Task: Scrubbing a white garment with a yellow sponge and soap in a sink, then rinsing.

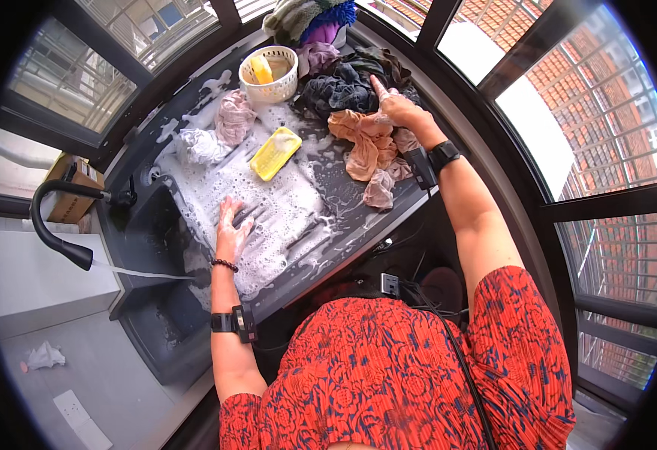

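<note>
Bare and wet with suds, my left hand rests fingers apart on the foamy ribbed washboard beside the basin. My right hand is over the pile at the right, between dark wet clothes and peach-coloured cloth; its index finger is extended, and whether it grips any fabric is unclear. A yellow soap dish with suds lies on the washboard. White cloth and pale pink cloth are bunched behind it. At the back stands a white plastic basket holding a yellow block.
Water runs from a black gooseneck faucet at the left into the dark sink basin. A cardboard box stands behind the faucet. More bundled textiles lie at the back corner, near the windows. Cables hang below the counter's front edge.
</note>
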Action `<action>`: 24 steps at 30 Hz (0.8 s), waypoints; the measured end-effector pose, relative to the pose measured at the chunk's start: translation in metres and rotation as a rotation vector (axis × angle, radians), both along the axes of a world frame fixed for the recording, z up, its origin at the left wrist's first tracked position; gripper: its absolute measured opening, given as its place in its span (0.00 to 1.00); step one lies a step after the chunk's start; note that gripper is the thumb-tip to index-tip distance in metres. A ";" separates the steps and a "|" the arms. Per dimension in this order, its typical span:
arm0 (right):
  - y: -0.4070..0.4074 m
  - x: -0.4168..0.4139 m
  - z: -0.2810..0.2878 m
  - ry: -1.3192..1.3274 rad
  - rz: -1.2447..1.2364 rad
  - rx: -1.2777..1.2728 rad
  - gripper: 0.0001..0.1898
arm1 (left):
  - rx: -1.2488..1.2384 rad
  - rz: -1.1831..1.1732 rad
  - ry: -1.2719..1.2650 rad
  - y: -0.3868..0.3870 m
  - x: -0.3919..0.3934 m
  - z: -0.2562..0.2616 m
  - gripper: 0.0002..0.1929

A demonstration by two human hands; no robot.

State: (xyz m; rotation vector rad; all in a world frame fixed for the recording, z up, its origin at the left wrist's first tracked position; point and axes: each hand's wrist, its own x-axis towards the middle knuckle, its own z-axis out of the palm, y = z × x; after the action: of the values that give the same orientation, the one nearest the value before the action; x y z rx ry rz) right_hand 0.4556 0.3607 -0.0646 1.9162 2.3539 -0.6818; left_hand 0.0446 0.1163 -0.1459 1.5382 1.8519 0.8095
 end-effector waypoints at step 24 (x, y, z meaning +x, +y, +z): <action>0.070 0.006 0.050 0.272 -0.257 0.416 0.35 | -0.010 -0.052 -0.101 -0.001 -0.021 -0.021 0.21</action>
State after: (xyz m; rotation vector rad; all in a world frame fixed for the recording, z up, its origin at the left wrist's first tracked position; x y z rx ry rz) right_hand 0.4612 0.4309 -0.0141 2.4733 2.6029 -0.5232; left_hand 0.0241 0.1152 -0.1667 1.5046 1.7341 0.8373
